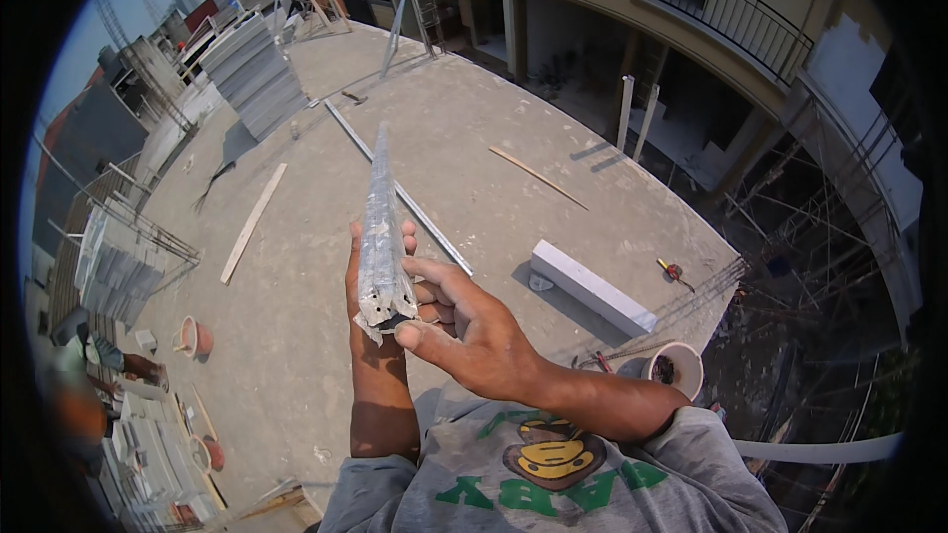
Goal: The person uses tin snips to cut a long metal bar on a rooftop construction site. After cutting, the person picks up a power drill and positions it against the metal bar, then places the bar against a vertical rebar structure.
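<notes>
A long, thin grey metal profile [380, 227] points away from me, raised above the concrete floor. Its near end is crusted with pale mortar and has small holes. My left hand [356, 262] is closed around the profile from below and the left side, its fingertips showing at the right edge. My right hand [462, 321] grips the near end, thumb by the opening and fingers along the right side. Beyond them a second metal profile [432, 229] lies on the floor, partly hidden behind the held one.
On the right are a long white block [592, 288], a tape measure [673, 271], a red-handled tool [600, 363] and a bucket [689, 357], near the slab's edge. Wood strips [255, 222] lie about. Block stacks [259, 79], a reddish bucket [197, 339] and a co-worker [84, 385] are at left.
</notes>
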